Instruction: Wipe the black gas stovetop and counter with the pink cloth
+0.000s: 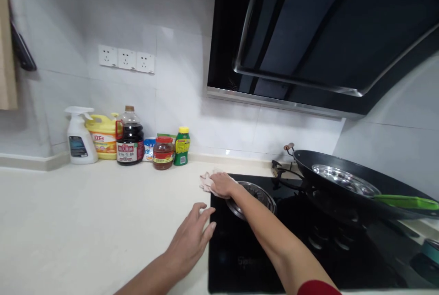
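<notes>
My right hand presses a crumpled pale cloth against the far left corner of the black glass gas stove, where the stove meets the counter. Its fingers are bent over the cloth and partly hidden. Beneath my right forearm lies the left burner with its round metal ring. Nearer to me, my left hand hovers by the stove's left edge, fingers apart and holding nothing.
A black wok with a steel steamer plate and a green-handled tool sits on the right burner. Along the wall stand a spray bottle, soy sauce, a red-lidded jar and a green bottle. A range hood hangs overhead.
</notes>
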Motion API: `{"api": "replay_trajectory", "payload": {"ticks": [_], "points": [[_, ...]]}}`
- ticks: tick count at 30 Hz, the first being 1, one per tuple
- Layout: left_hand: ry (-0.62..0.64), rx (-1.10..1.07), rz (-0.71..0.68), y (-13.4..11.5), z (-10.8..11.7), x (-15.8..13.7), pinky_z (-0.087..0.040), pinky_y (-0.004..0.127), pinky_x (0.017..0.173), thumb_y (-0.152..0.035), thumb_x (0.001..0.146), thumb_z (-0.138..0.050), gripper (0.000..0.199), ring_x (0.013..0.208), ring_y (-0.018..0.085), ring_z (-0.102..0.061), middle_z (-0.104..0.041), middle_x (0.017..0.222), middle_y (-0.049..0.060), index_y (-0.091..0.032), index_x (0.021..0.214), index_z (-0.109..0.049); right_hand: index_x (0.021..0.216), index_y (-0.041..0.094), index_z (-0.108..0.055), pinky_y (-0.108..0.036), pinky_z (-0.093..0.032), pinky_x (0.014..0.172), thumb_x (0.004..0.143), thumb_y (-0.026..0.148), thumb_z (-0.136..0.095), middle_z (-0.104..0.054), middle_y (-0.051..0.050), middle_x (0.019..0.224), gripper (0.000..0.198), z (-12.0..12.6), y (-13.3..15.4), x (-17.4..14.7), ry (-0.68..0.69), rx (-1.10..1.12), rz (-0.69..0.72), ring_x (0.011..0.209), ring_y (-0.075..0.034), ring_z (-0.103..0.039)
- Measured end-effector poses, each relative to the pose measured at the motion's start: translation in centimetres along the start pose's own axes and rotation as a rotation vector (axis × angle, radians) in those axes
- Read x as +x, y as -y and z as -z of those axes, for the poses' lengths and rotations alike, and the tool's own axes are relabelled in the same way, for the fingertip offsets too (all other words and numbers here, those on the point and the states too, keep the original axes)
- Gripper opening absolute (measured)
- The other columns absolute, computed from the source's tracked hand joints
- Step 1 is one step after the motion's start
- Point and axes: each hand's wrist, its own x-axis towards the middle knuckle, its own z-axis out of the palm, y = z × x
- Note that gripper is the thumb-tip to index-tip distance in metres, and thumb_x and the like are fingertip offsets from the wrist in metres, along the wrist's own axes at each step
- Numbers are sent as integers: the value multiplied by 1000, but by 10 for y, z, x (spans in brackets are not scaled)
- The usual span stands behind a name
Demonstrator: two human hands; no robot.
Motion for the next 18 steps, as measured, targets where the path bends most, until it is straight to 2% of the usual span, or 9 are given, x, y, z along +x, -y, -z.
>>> {"api": "replay_trajectory", "payload": {"ticks": [4, 9, 13, 18], "points": [[-61, -50, 32, 10, 1, 4, -53, 42, 98, -39, 101, -40, 36, 110, 23, -64, -53, 128, 10, -26, 128, -59, 139, 14, -52, -49, -32, 112, 99, 35, -43, -54, -17, 143, 47, 4, 38, -40, -6, 18, 42, 134, -31, -46], [-39, -103, 60, 20, 0, 3, -54, 39, 92, -43, 101, -40, 36, 96, 20, -66, -53, 119, 7, -24, 124, -60, 144, 18, -47, -53, -30, 111, 96, 43, -42, -46, -15, 152, 54, 12, 62, -118, -43, 50, 18, 138, -35, -40], [8, -109, 83, 18, -1, 2, -54, 39, 91, -44, 101, -40, 34, 97, 20, -67, -53, 119, 5, -26, 120, -62, 141, 22, -51, -53, -27, 113, 94, 43, -46, -47, -13, 152, 52, 16, 60, -190, -74, 107, -49, 139, -35, -38], [56, -157, 97, 6, 2, 1, -55, 38, 89, -46, 100, -41, 36, 99, 21, -67, -54, 121, 6, -25, 117, -64, 126, 21, -59, -43, -37, 105, 94, 35, -45, -59, -12, 134, 38, 17, 31, -257, -137, 93, -211, 122, -27, -52]]}}
